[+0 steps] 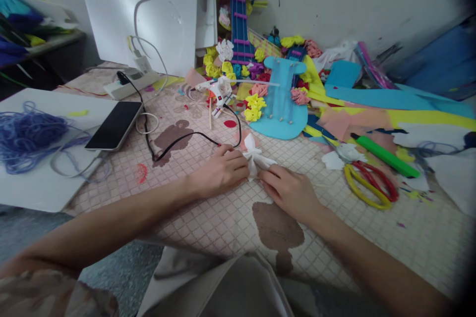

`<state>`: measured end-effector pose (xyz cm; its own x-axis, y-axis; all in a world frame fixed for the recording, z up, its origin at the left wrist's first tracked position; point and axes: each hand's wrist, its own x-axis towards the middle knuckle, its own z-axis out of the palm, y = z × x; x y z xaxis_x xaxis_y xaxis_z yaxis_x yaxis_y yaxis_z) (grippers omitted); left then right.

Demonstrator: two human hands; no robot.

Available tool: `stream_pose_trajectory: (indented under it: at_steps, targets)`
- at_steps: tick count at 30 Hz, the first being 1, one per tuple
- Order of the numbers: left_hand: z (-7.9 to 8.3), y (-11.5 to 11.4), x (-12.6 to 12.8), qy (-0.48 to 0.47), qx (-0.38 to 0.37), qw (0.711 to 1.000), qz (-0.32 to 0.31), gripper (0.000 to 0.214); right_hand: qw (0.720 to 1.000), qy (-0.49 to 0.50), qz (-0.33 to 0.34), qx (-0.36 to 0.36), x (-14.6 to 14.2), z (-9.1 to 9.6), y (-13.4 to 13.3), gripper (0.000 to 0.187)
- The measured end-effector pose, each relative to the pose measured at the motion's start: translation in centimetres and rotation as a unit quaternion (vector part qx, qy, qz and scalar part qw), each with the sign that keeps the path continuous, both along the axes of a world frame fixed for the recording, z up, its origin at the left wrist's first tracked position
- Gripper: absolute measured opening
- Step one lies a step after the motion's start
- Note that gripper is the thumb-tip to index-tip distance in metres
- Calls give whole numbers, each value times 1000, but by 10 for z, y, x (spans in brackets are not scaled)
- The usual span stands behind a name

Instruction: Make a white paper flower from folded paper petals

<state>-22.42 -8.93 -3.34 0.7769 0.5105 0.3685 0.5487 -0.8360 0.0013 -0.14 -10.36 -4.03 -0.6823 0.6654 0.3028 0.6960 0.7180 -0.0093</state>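
A small white paper piece sits on the pink checked mat, pinched from both sides. My left hand is closed on its left edge, fingers curled. My right hand is closed on its right edge, fingertips pressed to the paper. A black cable runs past my left knuckles toward a white glue gun. Just beyond the paper lies a light blue guitar-shaped cutout with yellow and pink paper flowers on it.
Red and yellow scissors and a green marker lie to the right among coloured foam sheets. A phone, blue yarn on a white board and a power strip sit to the left. A dark blue guitar model leans on the wall.
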Motion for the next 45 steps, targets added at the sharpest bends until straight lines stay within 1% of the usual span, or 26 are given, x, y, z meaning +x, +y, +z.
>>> stream_pose_trajectory:
  at_steps: [6, 11, 15, 19, 24, 30, 34, 39, 45]
  targets:
    - [-2, 1, 0, -9, -9, 1000, 3, 18, 1000, 5, -8, 3, -2, 0, -1, 17]
    - [0, -1, 0, -16, -8, 1000, 4, 12, 1000, 5, -2, 7, -3, 0, -1, 18]
    - [1, -4, 2, -3, 30, 1000, 9, 16, 1000, 14, -3, 6, -3, -1, -1, 19]
    - [0, -6, 6, 4, 73, 997, 20, 23, 1000, 12, -3, 0, -3, -2, 0, 19]
    - [-3, -6, 8, 6, 78, 997, 27, 25, 1000, 5, -3, 2, -2, -3, 0, 18]
    - [-4, -4, 10, -9, 53, 998, 32, 24, 1000, -1, -2, 2, -2, -2, 0, 19]
    - [-5, -4, 10, -37, 21, 998, 43, 22, 1000, 6, 1, 26, -3, 0, -2, 19]
    - [-1, -6, 8, -63, -24, 996, 63, 20, 998, 25, 16, 56, -8, 6, -1, 15]
    - [3, -6, 6, -58, -47, 995, 73, 18, 998, 21, 35, 49, -18, 7, 2, 16]
